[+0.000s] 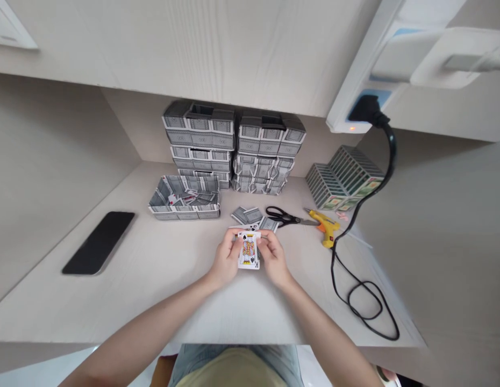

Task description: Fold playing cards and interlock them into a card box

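A king of spades playing card (249, 251) faces up between my two hands, above the front half of the desk. My left hand (227, 255) grips its left edge, thumb on the face. On the opposite edge, my right hand (273, 255) pinches it the same way. Whether other cards lie behind it, I cannot tell. Just beyond my fingertips several loose cards (247, 215) lie on the desk, mostly backs up. To the left of them stands an open box made of cards (184, 215), with more loose cards inside.
Stacked card-built boxes (264, 140) stand against the back wall. Black scissors (284, 216) and a yellow glue gun (327, 226) lie to the right, near a black cable (391, 156) hanging from a power strip (350, 102). A phone (100, 243) lies left; green-striped packs (342, 174) sit back right.
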Demonstrator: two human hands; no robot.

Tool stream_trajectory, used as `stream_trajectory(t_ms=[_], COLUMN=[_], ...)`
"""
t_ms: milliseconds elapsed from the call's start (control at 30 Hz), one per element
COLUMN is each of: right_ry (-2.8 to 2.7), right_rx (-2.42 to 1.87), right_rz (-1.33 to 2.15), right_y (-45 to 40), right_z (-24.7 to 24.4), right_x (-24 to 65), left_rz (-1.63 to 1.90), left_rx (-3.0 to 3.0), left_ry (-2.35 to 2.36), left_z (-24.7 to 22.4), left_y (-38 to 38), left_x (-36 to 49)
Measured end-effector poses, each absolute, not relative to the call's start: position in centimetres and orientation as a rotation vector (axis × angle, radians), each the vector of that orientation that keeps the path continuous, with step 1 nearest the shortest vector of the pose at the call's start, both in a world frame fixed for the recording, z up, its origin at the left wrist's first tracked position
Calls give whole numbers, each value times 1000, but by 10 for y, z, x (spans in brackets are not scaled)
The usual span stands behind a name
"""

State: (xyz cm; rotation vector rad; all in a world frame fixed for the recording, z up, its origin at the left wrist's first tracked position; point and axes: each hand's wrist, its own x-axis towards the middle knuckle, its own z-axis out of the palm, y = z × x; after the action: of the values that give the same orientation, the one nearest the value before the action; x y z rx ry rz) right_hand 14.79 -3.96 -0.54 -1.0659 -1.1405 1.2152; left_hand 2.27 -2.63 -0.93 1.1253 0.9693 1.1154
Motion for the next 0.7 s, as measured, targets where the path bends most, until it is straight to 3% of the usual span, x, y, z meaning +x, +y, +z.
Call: stream_trajectory(t_ms=[700], right_ry=[-857], right_rx=[-960], right_rz=[1460], right_y=[-41], right_z=[-5], right_x=[143], left_rz=[1235], left_rx=[1278], left_ry=[1089], left_z=[-9], left_y=[-30], left_x=[21])
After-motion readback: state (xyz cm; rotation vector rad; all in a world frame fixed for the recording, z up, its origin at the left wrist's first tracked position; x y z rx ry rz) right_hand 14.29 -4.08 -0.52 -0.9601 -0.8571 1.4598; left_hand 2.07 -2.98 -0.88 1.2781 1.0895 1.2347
